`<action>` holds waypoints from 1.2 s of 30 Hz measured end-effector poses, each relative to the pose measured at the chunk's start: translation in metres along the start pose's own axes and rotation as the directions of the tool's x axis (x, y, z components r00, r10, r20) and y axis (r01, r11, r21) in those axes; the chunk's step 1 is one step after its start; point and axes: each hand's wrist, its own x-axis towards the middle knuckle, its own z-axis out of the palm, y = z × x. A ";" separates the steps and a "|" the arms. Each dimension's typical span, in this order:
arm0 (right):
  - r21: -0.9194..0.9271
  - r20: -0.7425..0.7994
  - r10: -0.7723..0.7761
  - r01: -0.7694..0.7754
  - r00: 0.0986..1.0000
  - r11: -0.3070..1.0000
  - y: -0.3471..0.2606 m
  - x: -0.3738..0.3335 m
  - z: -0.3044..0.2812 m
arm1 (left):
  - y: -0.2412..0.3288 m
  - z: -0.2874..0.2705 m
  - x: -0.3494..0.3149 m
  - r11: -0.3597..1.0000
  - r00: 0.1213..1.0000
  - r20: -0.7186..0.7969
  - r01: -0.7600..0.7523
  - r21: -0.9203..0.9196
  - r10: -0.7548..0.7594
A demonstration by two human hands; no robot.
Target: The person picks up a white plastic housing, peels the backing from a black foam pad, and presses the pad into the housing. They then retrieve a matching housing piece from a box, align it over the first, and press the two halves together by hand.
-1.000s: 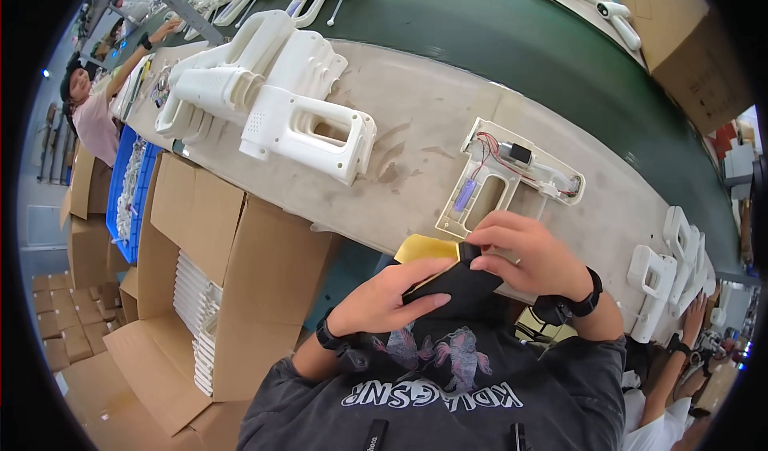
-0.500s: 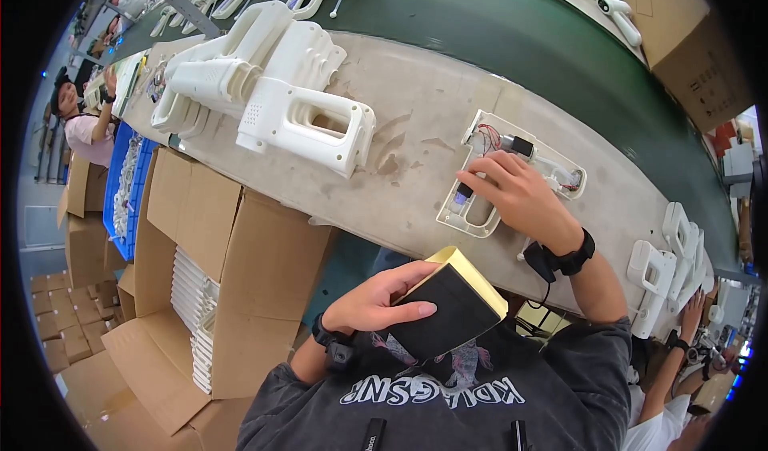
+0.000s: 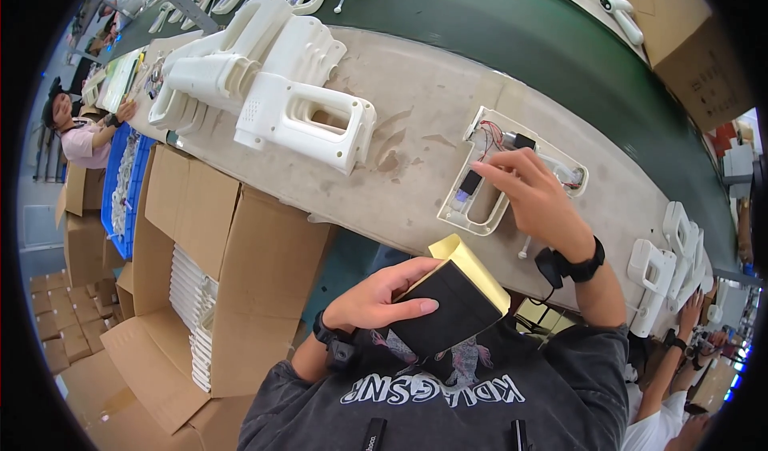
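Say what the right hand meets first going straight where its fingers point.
Probably the left rim of the white plastic housing half, though the right hand may be high enough to clear it.

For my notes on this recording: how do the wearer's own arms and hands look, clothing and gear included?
The left hand and right hand are bare, without gloves. Dark grey, faded-looking short sleeves cover the upper arms. Each wrist has a black band with a small black device; a thin dark cable hangs by the right one.
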 end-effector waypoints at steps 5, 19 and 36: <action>0.773 0.466 0.133 -0.475 0.875 0.421 -0.034 -0.031 -0.025 | -0.002 0.011 0.016 0.973 0.992 -0.031 -0.116 0.198 0.125; 0.681 0.385 0.684 -0.691 0.620 0.243 0.040 -0.172 -0.084 | 0.070 -0.057 -0.063 0.734 0.955 -0.048 -0.191 0.652 0.292; -0.134 -0.334 0.509 -0.574 0.793 0.808 0.069 -0.131 -0.056 | -0.047 -0.219 -0.449 0.229 -0.212 -0.940 0.934 -0.275 -0.266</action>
